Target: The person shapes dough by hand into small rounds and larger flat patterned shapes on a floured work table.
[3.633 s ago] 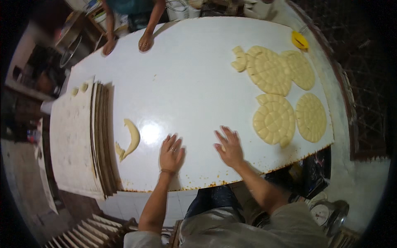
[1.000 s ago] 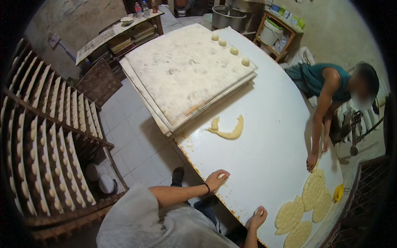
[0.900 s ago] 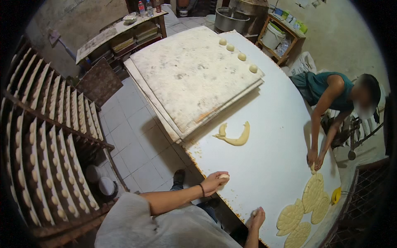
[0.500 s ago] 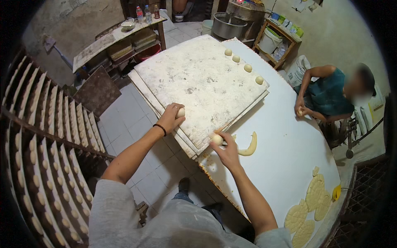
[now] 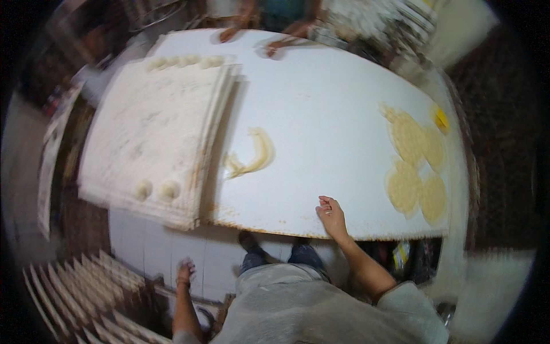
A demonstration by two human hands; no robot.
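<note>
Feed is motion-blurred, so I'm reading fine detail loosely. Right hand is over the near edge of the tabletop, right of its middle, fingers loosely bent and let go. I can't tell whether it touches the surface. Left hand is off the tabletop, out over the floor tiles, just beyond the board stack's near edge. Too smeared for me to tell if it's clenched or holding.

Board stack takes the tabletop's left end and overhangs the near edge. On the top board: near pair of dough balls, side by side by its near edge toward the right corner; far row of dough balls along its far edge, count blurred.

Curved dough strip lies just right of the stack. Four scored dough rounds cluster by the right edge; yellow item sits near that edge, beside the far rounds.

Widest open room I see: tabletop middle, between strip and rounds, near edge to far edge. Co-worker's hands sit at the far edge. Rack crowds the left hand's outer side.
</note>
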